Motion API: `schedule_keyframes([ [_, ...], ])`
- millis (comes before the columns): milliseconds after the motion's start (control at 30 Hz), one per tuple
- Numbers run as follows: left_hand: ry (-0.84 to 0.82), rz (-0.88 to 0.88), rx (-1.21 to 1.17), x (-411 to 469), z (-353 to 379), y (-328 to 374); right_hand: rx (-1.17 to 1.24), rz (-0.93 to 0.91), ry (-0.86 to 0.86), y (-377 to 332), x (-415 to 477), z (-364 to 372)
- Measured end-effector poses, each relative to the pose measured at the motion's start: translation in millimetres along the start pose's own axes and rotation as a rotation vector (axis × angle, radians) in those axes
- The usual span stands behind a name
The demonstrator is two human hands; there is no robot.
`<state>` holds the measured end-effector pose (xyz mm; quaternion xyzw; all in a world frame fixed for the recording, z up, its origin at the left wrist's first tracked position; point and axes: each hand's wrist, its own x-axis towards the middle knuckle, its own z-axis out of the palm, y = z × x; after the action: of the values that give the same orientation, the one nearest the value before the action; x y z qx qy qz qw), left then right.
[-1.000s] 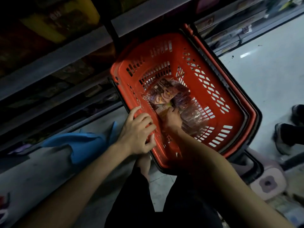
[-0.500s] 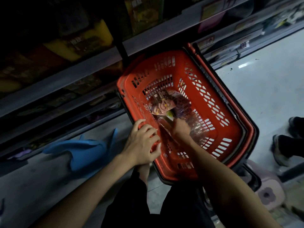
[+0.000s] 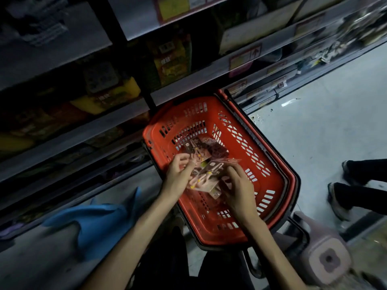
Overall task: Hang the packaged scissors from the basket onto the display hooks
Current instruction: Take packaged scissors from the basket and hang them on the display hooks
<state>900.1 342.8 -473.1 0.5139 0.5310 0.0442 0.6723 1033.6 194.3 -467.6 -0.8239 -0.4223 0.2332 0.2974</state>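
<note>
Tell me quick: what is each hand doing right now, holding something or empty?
Left hand: fingers curled, pinching packaged scissors over the basket.
Right hand: fingers curled, also gripping packaged scissors.

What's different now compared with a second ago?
The left hand left the red basket rim and moved inward; the right hand rose from the basket floor. Both now grip packaged scissors above the basket. The basket, the packs left inside and the blue cloth stayed put.
</note>
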Motion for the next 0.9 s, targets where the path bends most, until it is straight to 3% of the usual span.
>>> schedule_keyframes([
  [133,-0.292,-0.213,0.057,7.7,0.6,3.5,0.093,-0.039,0.007,2.5,-3.8,-7.6],
  [300,-0.319,-0.272,0.024,19.4,11.3,-2.5,0.155,-0.026,0.09,8.7,-10.4,-10.4],
  [400,-0.293,-0.342,-0.166,21.0,22.0,-5.4,0.338,0.108,0.177,2.5,-12.6,-13.2],
  [500,-0.298,-0.385,-0.366,23.7,36.8,-13.3,0.663,0.433,0.272,-9.2,-6.3,-20.5],
  [567,-0.305,-0.369,-0.378,27.3,47.8,-19.3,0.64,0.635,0.248,-8.5,2.0,-20.0],
  [700,-0.313,-0.335,-0.138,33.1,69.9,-22.0,0.587,0.835,0.209,9.1,17.8,-11.0],
  [833,-0.179,-0.285,0.182,69.0,88.6,-31.9,0.351,0.741,0.205,24.4,15.7,-11.1],
  [900,-0.091,-0.205,0.485,96.1,95.1,-46.3,0.292,0.712,0.188,30.4,12.5,-12.5],
])
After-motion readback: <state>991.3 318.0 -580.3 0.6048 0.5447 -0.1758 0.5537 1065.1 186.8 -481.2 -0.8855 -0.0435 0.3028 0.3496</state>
